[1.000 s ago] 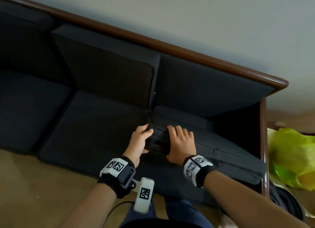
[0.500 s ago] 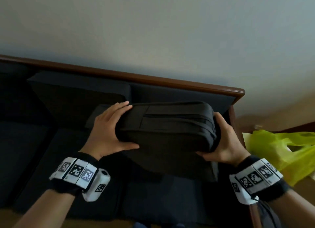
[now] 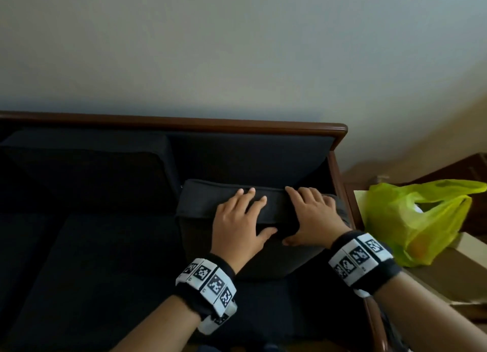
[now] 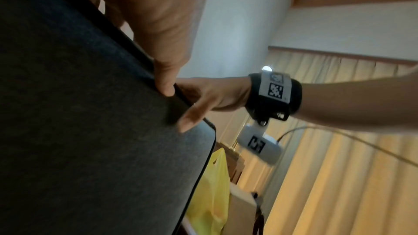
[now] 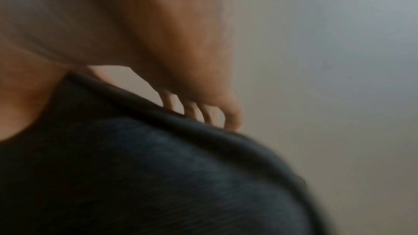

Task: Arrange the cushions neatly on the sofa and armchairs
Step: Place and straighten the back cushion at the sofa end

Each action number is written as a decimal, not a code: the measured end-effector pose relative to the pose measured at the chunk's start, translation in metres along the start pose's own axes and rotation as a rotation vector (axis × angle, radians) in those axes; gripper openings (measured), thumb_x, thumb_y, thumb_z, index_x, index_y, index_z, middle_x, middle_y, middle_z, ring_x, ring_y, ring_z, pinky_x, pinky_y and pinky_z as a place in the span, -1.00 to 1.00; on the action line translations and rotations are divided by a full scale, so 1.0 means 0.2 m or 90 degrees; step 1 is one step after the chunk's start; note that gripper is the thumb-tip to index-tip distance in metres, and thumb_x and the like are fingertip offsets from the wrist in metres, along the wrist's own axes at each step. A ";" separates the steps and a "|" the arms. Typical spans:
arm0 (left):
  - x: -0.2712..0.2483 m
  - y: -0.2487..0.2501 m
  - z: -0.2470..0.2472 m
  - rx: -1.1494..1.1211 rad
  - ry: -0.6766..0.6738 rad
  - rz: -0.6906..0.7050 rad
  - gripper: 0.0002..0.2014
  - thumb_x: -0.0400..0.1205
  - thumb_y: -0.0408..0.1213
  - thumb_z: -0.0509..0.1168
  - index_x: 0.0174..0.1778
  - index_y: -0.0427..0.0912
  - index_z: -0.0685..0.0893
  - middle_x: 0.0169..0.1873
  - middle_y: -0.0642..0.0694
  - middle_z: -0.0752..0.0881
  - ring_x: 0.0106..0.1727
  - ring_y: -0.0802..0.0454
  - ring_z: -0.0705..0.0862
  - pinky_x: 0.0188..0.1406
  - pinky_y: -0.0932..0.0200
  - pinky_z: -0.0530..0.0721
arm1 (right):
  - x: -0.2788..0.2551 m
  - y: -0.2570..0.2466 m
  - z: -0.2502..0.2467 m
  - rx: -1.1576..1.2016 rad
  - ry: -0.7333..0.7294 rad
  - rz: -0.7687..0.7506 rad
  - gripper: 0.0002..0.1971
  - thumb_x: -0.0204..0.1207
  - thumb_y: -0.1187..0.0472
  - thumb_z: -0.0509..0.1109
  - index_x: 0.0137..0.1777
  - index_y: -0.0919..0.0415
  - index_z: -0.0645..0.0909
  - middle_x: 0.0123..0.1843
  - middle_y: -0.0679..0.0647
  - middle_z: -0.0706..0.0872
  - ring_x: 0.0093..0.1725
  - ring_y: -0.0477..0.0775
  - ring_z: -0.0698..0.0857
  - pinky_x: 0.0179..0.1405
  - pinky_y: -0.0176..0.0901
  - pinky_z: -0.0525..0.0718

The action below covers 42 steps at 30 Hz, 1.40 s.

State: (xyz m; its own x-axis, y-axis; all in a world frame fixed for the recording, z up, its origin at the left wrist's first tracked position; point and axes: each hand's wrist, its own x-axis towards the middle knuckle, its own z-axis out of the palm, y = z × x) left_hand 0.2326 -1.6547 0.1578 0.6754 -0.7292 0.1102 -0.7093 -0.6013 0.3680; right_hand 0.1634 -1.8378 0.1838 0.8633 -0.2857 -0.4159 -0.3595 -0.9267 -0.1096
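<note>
A dark grey cushion [image 3: 200,204] stands upright on the right end of the dark sofa [image 3: 184,122], against its backrest. My left hand [image 3: 250,217] and right hand [image 3: 305,217] sit side by side on its top edge, fingers draped over the top and thumbs on the front face. In the left wrist view the cushion [image 4: 79,131] fills the left side, with the left hand's thumb [image 4: 165,85] on its piped edge and the right hand [image 4: 210,96] beside it. The right wrist view is blurred: the right hand's fingers [image 5: 228,117] hook over the cushion [image 5: 135,176].
Another back cushion [image 3: 87,177] leans against the backrest to the left, above dark seat cushions [image 3: 105,259]. The wooden armrest [image 3: 340,183] borders the cushion on the right. Beyond it lies a yellow-green plastic bag [image 3: 411,220] on a low surface. Curtains [image 4: 339,167] hang in the room.
The cushion was lifted off the seat and held in the air by its ends. Now it stands upright at the sofa's right end, and both hands have shifted onto its top edge.
</note>
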 end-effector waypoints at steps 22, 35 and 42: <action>-0.01 -0.15 -0.05 -0.379 -0.223 0.014 0.38 0.08 0.19 0.58 0.49 0.49 -0.43 0.58 0.25 -0.04 0.67 0.10 0.02 0.66 0.00 0.07 | -0.22 0.17 0.10 0.149 0.189 -0.053 0.25 -0.17 -0.37 0.46 0.62 0.00 0.16 0.52 0.00 0.42 0.52 0.11 0.36 0.44 0.27 0.31; 0.06 -0.15 0.06 -0.224 -0.196 0.085 -0.01 0.04 0.29 0.55 0.36 -0.08 0.45 0.18 0.11 0.63 0.18 0.02 0.66 0.24 0.06 0.40 | -0.31 0.14 0.01 0.309 0.311 -0.120 0.07 -0.21 -0.28 0.59 0.42 -0.03 0.40 0.26 -0.14 0.57 0.28 -0.03 0.55 0.30 0.22 0.46; 0.06 -0.03 -0.18 -0.124 -0.049 0.141 -0.06 0.00 0.25 0.54 0.31 -0.04 0.50 0.11 0.12 0.68 0.05 0.18 0.63 0.15 0.10 0.47 | -0.37 0.25 0.02 0.540 0.351 -0.161 0.15 -0.28 -0.10 0.78 0.44 -0.17 0.39 0.38 -0.03 0.62 0.38 0.07 0.61 0.31 0.34 0.55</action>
State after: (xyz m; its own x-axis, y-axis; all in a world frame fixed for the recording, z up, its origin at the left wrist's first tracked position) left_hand 0.2521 -1.6487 0.1911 0.4859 -0.8628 0.1395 -0.7803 -0.3563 0.5140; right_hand 0.0797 -1.8625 0.2058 0.9135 -0.3765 0.1539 -0.0922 -0.5602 -0.8232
